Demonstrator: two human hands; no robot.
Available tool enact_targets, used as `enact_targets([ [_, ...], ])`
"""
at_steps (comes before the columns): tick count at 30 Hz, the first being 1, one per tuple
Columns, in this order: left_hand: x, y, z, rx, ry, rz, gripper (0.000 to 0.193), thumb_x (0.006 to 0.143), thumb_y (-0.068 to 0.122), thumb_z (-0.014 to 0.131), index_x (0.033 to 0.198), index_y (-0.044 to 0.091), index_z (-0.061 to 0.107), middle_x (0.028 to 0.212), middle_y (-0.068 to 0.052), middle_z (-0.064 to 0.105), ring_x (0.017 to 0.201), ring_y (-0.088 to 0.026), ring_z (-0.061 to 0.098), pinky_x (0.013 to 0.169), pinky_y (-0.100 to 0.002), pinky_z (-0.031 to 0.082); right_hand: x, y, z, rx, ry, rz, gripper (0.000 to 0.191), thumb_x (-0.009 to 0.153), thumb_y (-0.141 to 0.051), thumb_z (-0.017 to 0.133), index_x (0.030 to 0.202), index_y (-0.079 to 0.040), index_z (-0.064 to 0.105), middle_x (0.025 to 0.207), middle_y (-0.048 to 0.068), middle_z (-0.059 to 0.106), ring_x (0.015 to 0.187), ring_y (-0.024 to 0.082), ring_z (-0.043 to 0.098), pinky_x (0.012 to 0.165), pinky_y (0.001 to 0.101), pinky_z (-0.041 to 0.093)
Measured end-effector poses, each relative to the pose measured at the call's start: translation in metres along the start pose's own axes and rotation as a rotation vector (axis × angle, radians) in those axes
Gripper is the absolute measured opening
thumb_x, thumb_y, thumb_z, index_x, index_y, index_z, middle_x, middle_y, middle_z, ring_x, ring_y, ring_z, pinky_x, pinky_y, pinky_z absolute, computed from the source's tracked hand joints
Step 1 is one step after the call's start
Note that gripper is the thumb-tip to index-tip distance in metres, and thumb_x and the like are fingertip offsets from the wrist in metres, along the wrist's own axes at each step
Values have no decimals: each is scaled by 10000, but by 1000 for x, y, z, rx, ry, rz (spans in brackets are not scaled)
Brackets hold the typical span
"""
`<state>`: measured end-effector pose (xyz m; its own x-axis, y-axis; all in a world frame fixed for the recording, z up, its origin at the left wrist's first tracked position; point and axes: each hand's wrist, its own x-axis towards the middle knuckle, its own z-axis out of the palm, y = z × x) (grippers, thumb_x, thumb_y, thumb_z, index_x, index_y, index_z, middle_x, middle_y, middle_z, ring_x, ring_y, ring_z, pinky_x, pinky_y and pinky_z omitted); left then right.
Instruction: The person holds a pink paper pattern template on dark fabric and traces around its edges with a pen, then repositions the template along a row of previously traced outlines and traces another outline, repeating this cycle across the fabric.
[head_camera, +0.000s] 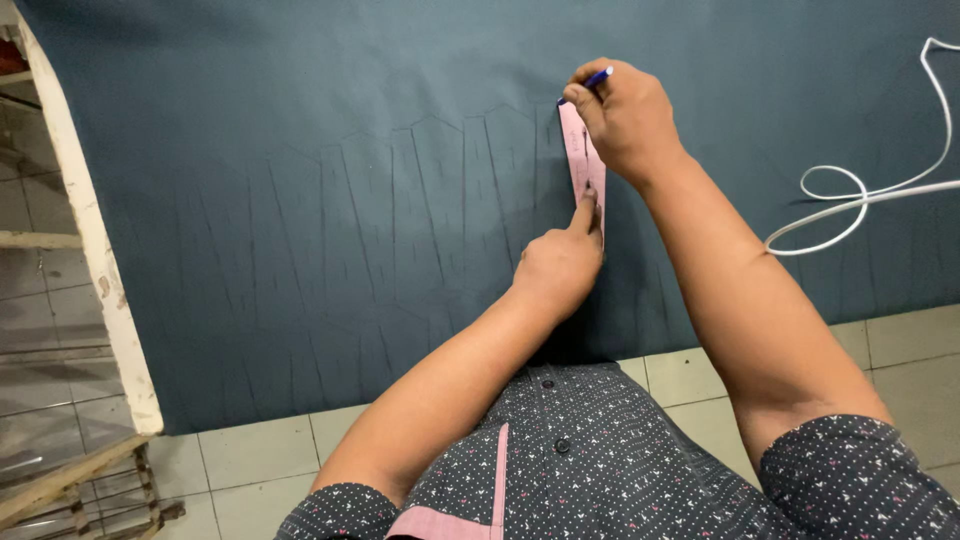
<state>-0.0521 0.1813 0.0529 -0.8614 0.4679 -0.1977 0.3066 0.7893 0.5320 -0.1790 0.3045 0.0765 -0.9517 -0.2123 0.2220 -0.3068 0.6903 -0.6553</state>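
Dotted dark shirt (600, 470) is filling the near edge, both forearms reaching out over teal fabric (300, 200) lying on tiled floor (260, 455). Left hand (558, 265) is pinning a narrow pink template strip (582, 165) flat with its extended index fingertip, other fingers curled. Right hand (625, 115) is gripping a blue pen (592, 80), fingers clamped together, tip touching the strip's top end. Traced outlines (420, 190) are lying left; white cord (880, 180) right, well apart.

Pen (598, 77) mostly hidden in right hand (628, 118); cable (868, 193) cut off right.
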Motion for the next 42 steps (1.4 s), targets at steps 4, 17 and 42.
enact_targets([
  [4,1,-3,6,-11,35,6,447,960,180,519,1352,-34,531,1588,-194,382,762,-387,722,686,-543,592,7,2,-1,25,20,3,162,1055,-205,718,1055,-43,712,873,98,723,750,241,678,672,350,521],
  [17,-1,-11,1,220,361,195,544,816,278,690,1271,-16,640,1381,-146,569,1333,-315,517,1135,-577,334,13,19,-8,59,-3,30,162,1064,-201,698,1053,-41,720,867,99,731,778,225,713,693,343,540],
  [42,1,-22,-8,-9,290,170,309,805,178,752,1094,105,666,1333,-34,570,1337,-187,515,1150,-659,277,-118,-5,-39,-66,78,44,136,1059,-176,710,1071,-42,722,957,143,722,834,295,706,738,367,551],
])
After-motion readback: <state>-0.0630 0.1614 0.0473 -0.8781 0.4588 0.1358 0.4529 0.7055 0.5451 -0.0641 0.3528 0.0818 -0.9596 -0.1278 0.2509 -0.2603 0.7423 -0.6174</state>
